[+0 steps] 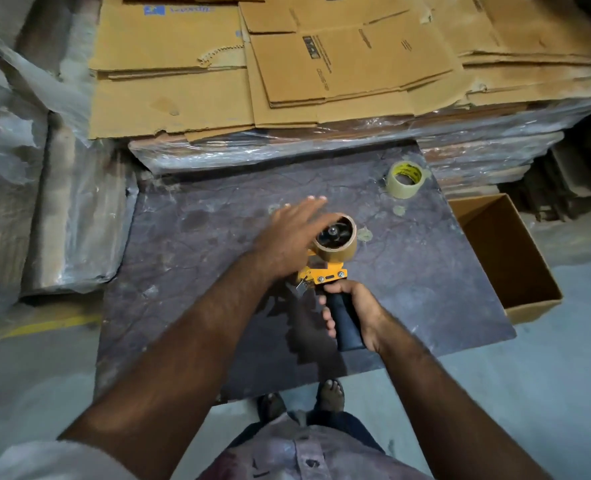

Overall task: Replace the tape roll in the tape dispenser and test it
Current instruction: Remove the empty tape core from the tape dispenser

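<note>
The orange tape dispenser [327,273] has a black handle, and my right hand [354,311] grips that handle above the dark worktop [197,299]. A brown tape roll [337,242] sits on the dispenser's hub, its open side facing up. My left hand [289,237] hovers flat with fingers spread just left of the roll, touching or nearly touching its rim. A second, clear tape roll [405,179] with a yellow printed core lies on the worktop at the far right.
Flattened cardboard boxes [287,64] are stacked on wrapped bundles behind the worktop. An open cardboard box [505,258] stands on the floor to the right. Plastic-wrapped bundles [44,202] line the left side. My feet [301,400] stand at the worktop's near edge.
</note>
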Demonstrator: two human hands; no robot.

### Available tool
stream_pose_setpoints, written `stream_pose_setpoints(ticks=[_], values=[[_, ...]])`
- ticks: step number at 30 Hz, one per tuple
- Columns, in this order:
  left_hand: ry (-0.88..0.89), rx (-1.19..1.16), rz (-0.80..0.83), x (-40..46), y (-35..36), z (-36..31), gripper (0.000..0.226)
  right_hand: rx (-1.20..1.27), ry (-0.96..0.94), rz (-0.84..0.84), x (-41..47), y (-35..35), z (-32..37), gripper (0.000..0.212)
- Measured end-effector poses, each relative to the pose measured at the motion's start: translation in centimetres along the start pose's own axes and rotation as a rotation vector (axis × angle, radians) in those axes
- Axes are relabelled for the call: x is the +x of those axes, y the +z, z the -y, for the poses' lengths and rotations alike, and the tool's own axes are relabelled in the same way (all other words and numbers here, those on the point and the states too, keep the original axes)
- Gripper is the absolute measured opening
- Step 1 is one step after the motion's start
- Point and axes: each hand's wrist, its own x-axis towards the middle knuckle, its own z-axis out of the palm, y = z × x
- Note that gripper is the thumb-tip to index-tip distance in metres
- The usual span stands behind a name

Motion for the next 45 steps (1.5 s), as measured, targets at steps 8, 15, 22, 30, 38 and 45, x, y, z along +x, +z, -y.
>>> stream_pose_setpoints(ticks=[8, 15, 22, 30, 38, 45], values=[[-0.155, -0.020, -0.082, -7.2, 5.7, 4.7, 0.072, 0.064, 0.089, -0.044, 5.7, -3.2, -3.1, 0.026], [-0.198, -0.045, -0.039, -8.4, 6.4, 4.3, 0.068, 0.071, 0.068, 0.001, 6.6, -4.8, -1.7, 0.026], [-0.174, -0.086, 0.010, -6.6, 6.9, 2.4, 0.069, -0.425, -0.210, -0.478, 4.5, -6.7, -1.8, 0.035], [-0.048, 0.068, -0.033, 0.0, 7.2, -0.6, 0.074, -1.530, -0.652, -0.744, 3.1, -8.6, 1.9, 0.104], [-0.301, -0.008, 0.270, 6.8, 9.0, -1.6, 0.048, -1.203, -0.639, -0.500, 7.1, -10.5, 5.5, 0.078], [-0.508, -0.095, 0.486, 11.3, 9.8, -1.1, 0.042, -0.713, -0.332, -0.409, 9.4, -11.9, 8.3, 0.014]])
